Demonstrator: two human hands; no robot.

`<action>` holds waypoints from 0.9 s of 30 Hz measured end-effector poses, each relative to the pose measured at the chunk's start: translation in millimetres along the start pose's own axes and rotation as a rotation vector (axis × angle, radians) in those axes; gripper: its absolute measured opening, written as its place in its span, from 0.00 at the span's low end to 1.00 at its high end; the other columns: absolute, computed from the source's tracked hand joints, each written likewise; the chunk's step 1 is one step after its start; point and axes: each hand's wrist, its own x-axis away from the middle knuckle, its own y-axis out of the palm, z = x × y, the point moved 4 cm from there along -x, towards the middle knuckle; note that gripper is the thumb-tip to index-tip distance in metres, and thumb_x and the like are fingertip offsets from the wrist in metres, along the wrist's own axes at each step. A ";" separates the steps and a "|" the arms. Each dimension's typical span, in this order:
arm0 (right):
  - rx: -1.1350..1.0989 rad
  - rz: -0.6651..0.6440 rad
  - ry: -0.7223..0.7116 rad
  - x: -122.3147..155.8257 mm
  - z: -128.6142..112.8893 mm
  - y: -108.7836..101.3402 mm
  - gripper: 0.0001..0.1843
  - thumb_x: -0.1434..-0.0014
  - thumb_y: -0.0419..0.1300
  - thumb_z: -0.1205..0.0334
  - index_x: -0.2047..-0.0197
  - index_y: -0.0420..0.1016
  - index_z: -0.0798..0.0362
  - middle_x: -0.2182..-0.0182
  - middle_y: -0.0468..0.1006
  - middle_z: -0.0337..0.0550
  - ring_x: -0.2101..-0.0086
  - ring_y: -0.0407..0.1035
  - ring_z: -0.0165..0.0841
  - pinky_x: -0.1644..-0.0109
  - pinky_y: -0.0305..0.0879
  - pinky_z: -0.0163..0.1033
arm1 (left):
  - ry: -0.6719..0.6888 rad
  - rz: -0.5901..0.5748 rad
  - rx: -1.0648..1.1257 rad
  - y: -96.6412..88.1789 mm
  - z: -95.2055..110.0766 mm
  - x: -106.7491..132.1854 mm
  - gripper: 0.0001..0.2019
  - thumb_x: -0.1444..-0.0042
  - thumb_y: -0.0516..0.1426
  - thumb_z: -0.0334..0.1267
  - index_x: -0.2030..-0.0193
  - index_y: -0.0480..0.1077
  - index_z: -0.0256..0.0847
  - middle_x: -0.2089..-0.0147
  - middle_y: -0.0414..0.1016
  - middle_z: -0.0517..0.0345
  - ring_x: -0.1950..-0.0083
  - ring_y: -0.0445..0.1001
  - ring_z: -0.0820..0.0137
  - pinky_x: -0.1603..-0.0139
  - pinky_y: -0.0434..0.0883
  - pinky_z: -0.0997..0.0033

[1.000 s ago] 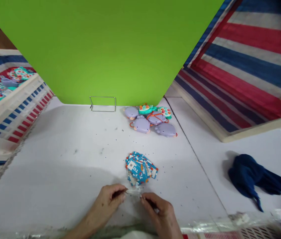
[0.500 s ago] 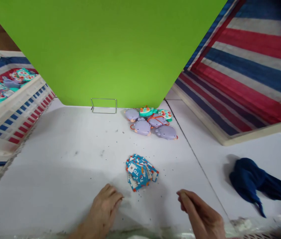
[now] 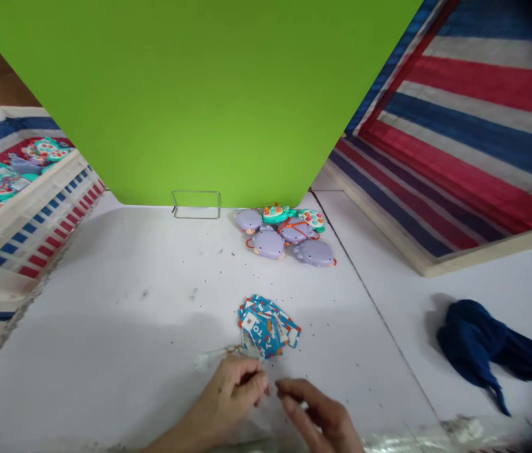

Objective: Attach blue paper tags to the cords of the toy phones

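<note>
My left hand (image 3: 235,390) is curled with thumb and forefinger pinched, close to the near edge of the table. A thin, pale, blurred strand with a small brownish loop (image 3: 234,348) shows just beyond its knuckles; what the fingers themselves hold is too small to name. Fingertips nearly meeting it from the right, my right hand (image 3: 320,412) is also pinched, and anything between its fingers cannot be made out. Just past both hands lies a fanned pile of blue printed cards (image 3: 268,327).
Purple animal-shaped toys (image 3: 268,243) and green turtle-like ones (image 3: 310,219) lie against a green panel (image 3: 200,100). A wire stand (image 3: 196,218) is left of them. A toy-filled white basket (image 3: 58,217) stands left, a striped-lined bin (image 3: 429,267) and dark blue cloth (image 3: 471,340) right.
Both hands have come together below the cards, the left moving right and the right moving left. The pale strand and brownish loop now show beyond my left hand.
</note>
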 end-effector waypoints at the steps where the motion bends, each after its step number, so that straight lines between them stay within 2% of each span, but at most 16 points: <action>1: -0.057 0.006 0.042 -6.7 -3.3 -2.1 0.16 0.47 0.54 0.50 0.66 0.77 0.51 0.73 0.77 0.40 0.75 0.68 0.31 0.75 0.62 0.29 | -0.016 -0.012 0.007 -0.6 4.6 1.2 0.12 0.48 0.46 0.36 0.75 0.68 0.35 0.80 0.59 0.63 0.76 0.59 0.74 0.76 0.55 0.77; 4: -0.179 -0.021 0.105 -25.0 -11.7 2.8 0.17 0.46 0.55 0.50 0.65 0.78 0.52 0.74 0.76 0.40 0.77 0.64 0.29 0.75 0.61 0.31 | -0.043 -0.064 -0.023 1.9 14.7 3.0 0.10 0.52 0.46 0.31 0.78 0.66 0.35 0.82 0.56 0.64 0.77 0.57 0.75 0.77 0.52 0.77; 8: -0.364 -0.041 0.137 -36.7 -12.4 18.0 0.13 0.51 0.60 0.53 0.75 0.77 0.55 0.82 0.69 0.36 0.81 0.58 0.26 0.77 0.57 0.31 | -0.033 -0.093 -0.064 8.0 14.7 2.1 0.10 0.53 0.46 0.29 0.79 0.66 0.34 0.82 0.54 0.65 0.78 0.54 0.76 0.78 0.50 0.76; 12: -0.555 -0.082 0.234 -39.3 -9.6 18.2 0.13 0.52 0.62 0.53 0.78 0.74 0.55 0.80 0.70 0.37 0.80 0.61 0.26 0.80 0.58 0.29 | 0.014 -0.098 -0.113 2.3 9.4 -2.0 0.11 0.50 0.47 0.29 0.79 0.67 0.34 0.82 0.56 0.64 0.78 0.55 0.77 0.78 0.52 0.77; 14: -0.537 -0.070 0.254 -42.0 -8.8 11.5 0.14 0.51 0.61 0.52 0.76 0.74 0.55 0.77 0.72 0.40 0.76 0.64 0.29 0.79 0.59 0.29 | 0.114 -0.037 -0.243 -11.1 11.1 -8.2 0.10 0.49 0.48 0.30 0.74 0.69 0.35 0.78 0.63 0.62 0.74 0.61 0.74 0.74 0.58 0.77; 16: -0.456 -0.017 0.231 -47.0 -6.6 4.1 0.15 0.51 0.60 0.52 0.76 0.74 0.56 0.77 0.73 0.42 0.75 0.65 0.30 0.79 0.60 0.29 | 0.252 0.045 -0.466 -27.1 15.9 -17.4 0.09 0.47 0.49 0.29 0.65 0.70 0.37 0.66 0.70 0.56 0.63 0.66 0.70 0.62 0.63 0.74; 17: -0.421 0.006 0.217 -49.9 -4.5 2.0 0.15 0.51 0.60 0.51 0.75 0.73 0.57 0.78 0.73 0.42 0.75 0.65 0.31 0.80 0.61 0.30 | 0.320 0.060 -0.591 -33.4 18.2 -22.8 0.11 0.46 0.49 0.29 0.60 0.69 0.38 0.59 0.70 0.54 0.58 0.65 0.67 0.56 0.63 0.71; 19: -0.370 0.029 0.197 -55.7 1.6 1.5 0.17 0.50 0.59 0.49 0.75 0.73 0.57 0.80 0.73 0.42 0.76 0.65 0.31 0.80 0.61 0.30 | 0.428 0.021 -0.813 -39.9 20.3 -34.5 0.14 0.45 0.48 0.28 0.53 0.65 0.37 0.51 0.67 0.49 0.49 0.63 0.64 0.48 0.60 0.66; 22: -0.304 0.008 0.184 -62.2 11.6 6.5 0.18 0.50 0.58 0.48 0.76 0.71 0.57 0.81 0.73 0.41 0.79 0.65 0.30 0.80 0.62 0.32 | 0.507 -0.063 -0.994 -40.4 17.7 -49.1 0.15 0.45 0.49 0.27 0.50 0.62 0.34 0.47 0.65 0.46 0.44 0.60 0.62 0.43 0.56 0.64; 27: -0.251 -0.002 0.168 -65.4 20.0 9.7 0.19 0.50 0.57 0.47 0.78 0.71 0.56 0.84 0.73 0.40 0.82 0.63 0.30 0.77 0.61 0.34 | 0.543 -0.064 -1.003 -38.7 14.9 -55.5 0.13 0.44 0.49 0.29 0.51 0.64 0.36 0.48 0.67 0.49 0.44 0.61 0.64 0.41 0.56 0.65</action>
